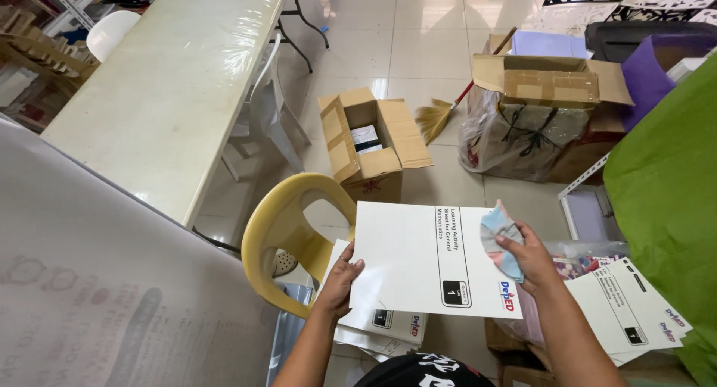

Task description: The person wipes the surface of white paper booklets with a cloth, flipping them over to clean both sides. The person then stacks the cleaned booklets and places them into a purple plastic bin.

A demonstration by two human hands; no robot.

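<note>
My left hand [340, 282] grips the left edge of a white printed booklet [407, 256] held flat in front of me. Over the booklet's right side my right hand [526, 256] presses a crumpled pale blue and pink cloth [497, 234] against the cover. Under the booklet, a stack of similar white booklets [388, 327] lies near my lap. More of the same booklets [624, 305] lie to the right, below my right forearm.
A yellow plastic chair [287, 230] stands just left of my hands. Beyond it are an open cardboard box [370, 144], a broom [441, 114], a bagged bundle under another box [538, 96], a long white table [172, 81], and a green cloth surface [665, 185] at right.
</note>
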